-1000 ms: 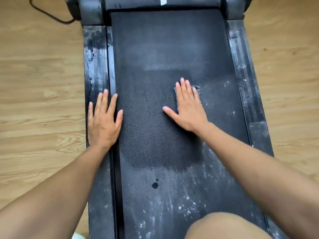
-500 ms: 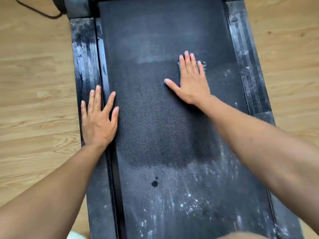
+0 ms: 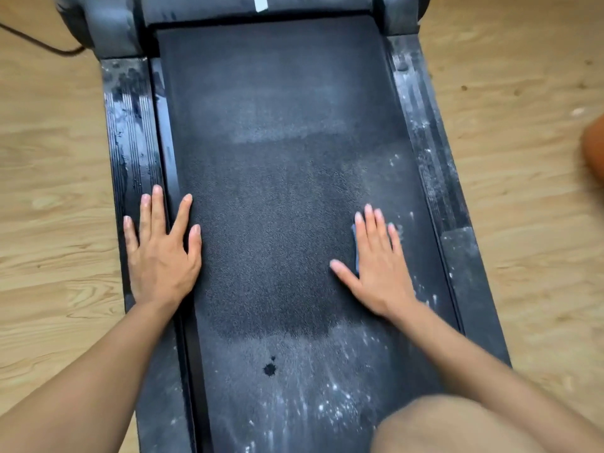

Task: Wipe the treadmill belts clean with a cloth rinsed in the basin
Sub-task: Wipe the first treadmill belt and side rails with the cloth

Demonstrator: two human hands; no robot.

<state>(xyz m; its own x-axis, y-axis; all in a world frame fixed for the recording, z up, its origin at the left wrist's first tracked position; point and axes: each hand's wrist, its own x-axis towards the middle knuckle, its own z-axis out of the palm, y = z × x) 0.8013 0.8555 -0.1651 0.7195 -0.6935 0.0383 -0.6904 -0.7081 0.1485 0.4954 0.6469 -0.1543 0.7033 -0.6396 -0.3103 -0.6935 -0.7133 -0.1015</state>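
White dust (image 3: 327, 400) speckles the belt (image 3: 277, 223) at its near end. Midway, the right hand (image 3: 376, 266) presses the blue cloth (image 3: 355, 246) flat, fingers straight, near the belt's right edge; the left hand (image 3: 160, 256) lies flat and empty across its left edge. Overlapping strokes with steady pressure should clear the grey haze (image 3: 287, 132) beyond

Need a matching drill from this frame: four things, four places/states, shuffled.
Things:
1 left hand
2 right hand
3 blue cloth
4 black spot

Places/states:
a mostly hidden under a palm
b flat, straddling the left side rail and the belt edge
c on the dusty near stretch of belt
d flat on the belt's right part, pressing down

Pairs: 1-b, 2-d, 3-a, 4-c
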